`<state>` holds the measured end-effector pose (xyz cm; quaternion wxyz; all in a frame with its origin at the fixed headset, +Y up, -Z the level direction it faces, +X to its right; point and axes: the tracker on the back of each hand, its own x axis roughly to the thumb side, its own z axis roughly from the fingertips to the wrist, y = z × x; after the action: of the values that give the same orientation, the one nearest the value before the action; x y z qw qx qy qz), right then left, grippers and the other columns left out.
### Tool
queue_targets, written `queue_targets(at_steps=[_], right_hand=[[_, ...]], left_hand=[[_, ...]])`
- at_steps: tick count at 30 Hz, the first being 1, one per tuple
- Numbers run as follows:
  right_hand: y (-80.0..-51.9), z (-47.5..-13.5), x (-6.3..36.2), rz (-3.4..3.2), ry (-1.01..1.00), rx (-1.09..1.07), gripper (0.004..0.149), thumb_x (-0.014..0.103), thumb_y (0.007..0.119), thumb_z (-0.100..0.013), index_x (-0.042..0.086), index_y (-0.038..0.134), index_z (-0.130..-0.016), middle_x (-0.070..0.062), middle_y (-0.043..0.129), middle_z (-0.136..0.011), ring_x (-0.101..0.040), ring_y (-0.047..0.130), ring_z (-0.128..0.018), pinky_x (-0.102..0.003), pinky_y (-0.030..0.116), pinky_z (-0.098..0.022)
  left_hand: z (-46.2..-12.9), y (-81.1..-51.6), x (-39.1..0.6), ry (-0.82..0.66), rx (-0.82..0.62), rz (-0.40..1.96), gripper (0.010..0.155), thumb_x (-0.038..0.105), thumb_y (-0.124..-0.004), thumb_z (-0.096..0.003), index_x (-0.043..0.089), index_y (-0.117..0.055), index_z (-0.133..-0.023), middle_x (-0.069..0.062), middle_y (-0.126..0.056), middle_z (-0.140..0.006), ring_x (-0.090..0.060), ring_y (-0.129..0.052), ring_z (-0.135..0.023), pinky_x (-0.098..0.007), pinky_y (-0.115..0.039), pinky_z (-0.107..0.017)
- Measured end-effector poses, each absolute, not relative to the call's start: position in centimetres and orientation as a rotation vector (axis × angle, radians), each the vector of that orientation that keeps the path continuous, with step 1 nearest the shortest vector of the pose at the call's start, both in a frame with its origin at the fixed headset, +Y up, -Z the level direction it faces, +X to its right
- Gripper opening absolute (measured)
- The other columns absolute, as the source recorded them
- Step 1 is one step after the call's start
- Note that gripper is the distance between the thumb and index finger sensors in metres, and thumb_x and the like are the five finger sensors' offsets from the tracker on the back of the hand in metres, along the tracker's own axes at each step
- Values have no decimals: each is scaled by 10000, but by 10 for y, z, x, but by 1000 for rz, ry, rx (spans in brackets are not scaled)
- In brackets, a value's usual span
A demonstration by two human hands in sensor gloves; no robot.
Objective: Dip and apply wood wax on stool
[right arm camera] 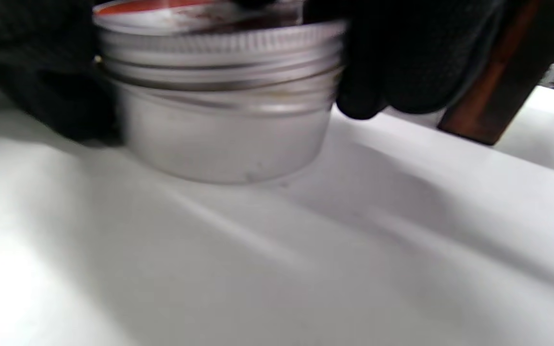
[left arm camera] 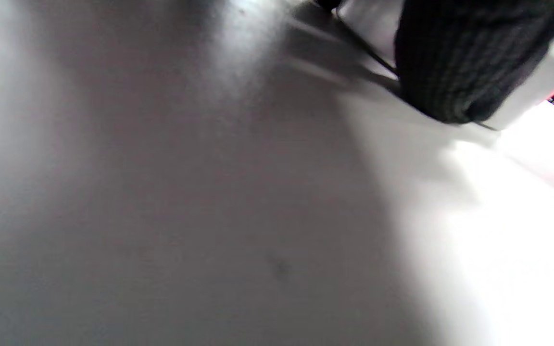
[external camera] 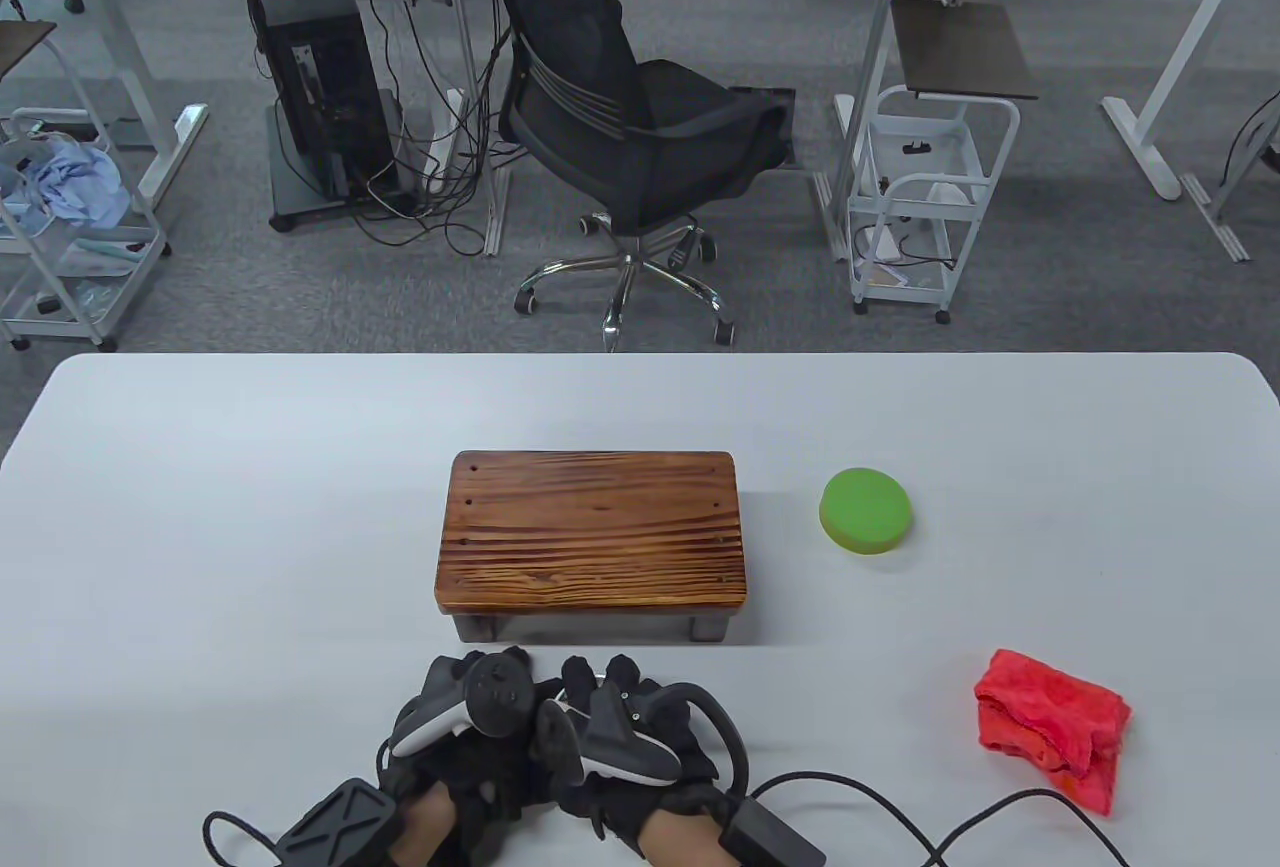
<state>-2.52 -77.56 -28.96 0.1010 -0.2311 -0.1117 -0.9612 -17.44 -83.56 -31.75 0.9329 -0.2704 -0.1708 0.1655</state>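
A brown wooden stool (external camera: 593, 532) stands mid-table. My two gloved hands sit close together just in front of it, the left hand (external camera: 480, 682) touching the right hand (external camera: 600, 687). They hide what they hold in the table view. The right wrist view shows a round silver wax tin (right arm camera: 224, 129) standing on the table with its screw lid (right arm camera: 219, 45) on. Black gloved fingers (right arm camera: 402, 62) grip it at lid height on the right, and more gloved fingers (right arm camera: 41, 81) hold its left side. The stool's leg (right arm camera: 503, 81) is just behind. The left wrist view is blurred, showing only a gloved finger (left arm camera: 464, 62).
A round green sponge (external camera: 866, 510) lies to the right of the stool. A crumpled red cloth (external camera: 1052, 727) lies at the front right. Glove cables (external camera: 900, 812) trail along the white table's (external camera: 250, 527) front edge. An office chair (external camera: 640, 127) stands beyond the table.
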Motion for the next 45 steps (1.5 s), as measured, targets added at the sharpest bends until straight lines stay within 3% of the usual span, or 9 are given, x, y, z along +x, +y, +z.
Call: queue_targets(at_steps=[7,11,14,25,32,38,41,45], right_hand=[[-775,-287,-17,-2911,-373,-704,845,681,761,-499,219,354,-1078,-139,405,-1112,-518,706,-945,-600,795,-629],[-776,-282,-20,-2905,-447,-467,912,763,712,-497,215,278,-1083,-179,339,-1129,-536,729,-915,-580,821,-590],[-776,-281,-24,-2907,-452,-429,915,756,721,-500,196,285,-1078,-177,370,-1110,-504,781,-862,-538,852,-557],[-776,-290,-19,-2934,-424,-533,897,720,770,-471,192,349,-1062,-175,466,-1067,-444,855,-800,-455,887,-542],[-774,-292,-19,-2886,-370,-640,946,726,785,-424,178,360,-1067,-157,473,-1069,-480,848,-813,-468,888,-550],[-774,-296,-16,-2881,-434,-777,955,672,827,-419,188,332,-1077,-139,419,-1097,-518,738,-923,-520,839,-622],[-774,-294,-14,-2911,-502,-750,911,655,813,-474,198,311,-1081,-128,356,-1125,-519,626,-996,-559,784,-664],[-770,-287,-15,-2981,-520,-504,950,737,736,-504,190,243,-1103,-187,345,-1130,-527,691,-944,-545,817,-619]], left_hand=[[-317,-836,-174,-349,-557,328,861,613,-829,-479,360,-273,-1086,-218,64,-1148,-590,94,-939,-831,-85,-571],[-316,-836,-173,-348,-557,321,866,615,-825,-480,350,-267,-1086,-226,63,-1145,-594,89,-940,-832,-93,-574],[-316,-836,-174,-345,-553,316,847,619,-815,-488,360,-269,-1083,-225,61,-1146,-594,85,-942,-833,-96,-576],[-316,-836,-173,-352,-546,319,802,589,-819,-509,360,-303,-1079,-225,39,-1154,-599,67,-948,-836,-109,-580],[-317,-836,-173,-354,-544,328,763,586,-807,-525,375,-323,-1075,-221,33,-1158,-596,68,-951,-836,-105,-578],[-317,-836,-173,-356,-550,326,782,585,-815,-516,380,-308,-1075,-211,44,-1155,-590,79,-948,-834,-95,-577],[-316,-836,-172,-357,-553,319,795,590,-808,-517,367,-290,-1077,-217,52,-1150,-591,82,-945,-834,-95,-576],[-316,-836,-172,-356,-552,315,807,598,-804,-515,358,-280,-1080,-224,53,-1147,-592,79,-945,-834,-99,-577]])
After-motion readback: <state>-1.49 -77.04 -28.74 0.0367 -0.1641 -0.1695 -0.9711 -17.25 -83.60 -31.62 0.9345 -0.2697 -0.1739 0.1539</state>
